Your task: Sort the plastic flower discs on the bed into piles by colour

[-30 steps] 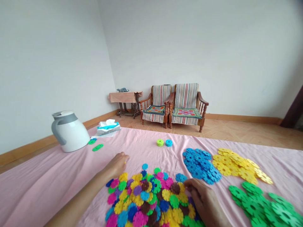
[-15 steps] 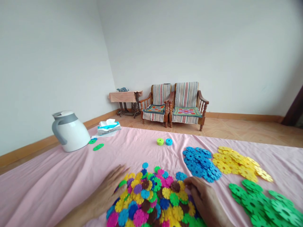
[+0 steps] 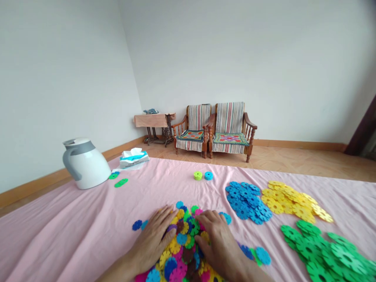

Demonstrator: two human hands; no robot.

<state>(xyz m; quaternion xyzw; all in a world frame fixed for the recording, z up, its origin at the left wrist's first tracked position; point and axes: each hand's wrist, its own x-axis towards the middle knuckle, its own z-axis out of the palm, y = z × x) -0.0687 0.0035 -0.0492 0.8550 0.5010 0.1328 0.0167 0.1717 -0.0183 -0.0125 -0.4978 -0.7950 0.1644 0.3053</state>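
Note:
A heap of small multicoloured snowflake discs (image 3: pixel 181 239) lies on the pink cloth in front of me. My left hand (image 3: pixel 155 235) rests on the heap's left side, fingers stretched forward and thumb apart. Over its right side lies my right hand (image 3: pixel 216 239), palm down, fingers extended and slightly bent. Both hands cover many discs, and neither is seen gripping one. A blue disc (image 3: pixel 136 225) sits just left of my left hand, and a light blue disc (image 3: pixel 263 255) lies right of my right wrist.
Sorted piles of larger blue discs (image 3: pixel 246 200), yellow discs (image 3: pixel 293 200) and green discs (image 3: pixel 329 250) lie to the right. Two small stacks, one lime (image 3: pixel 197 176) and one blue (image 3: pixel 208 176), stand ahead. A jug (image 3: pixel 91 166) and a tissue box (image 3: pixel 134 158) stand at left.
My right hand has moved left onto the heap, and my left hand has come slightly right. Between them the heap is narrower, with a few discs left outside.

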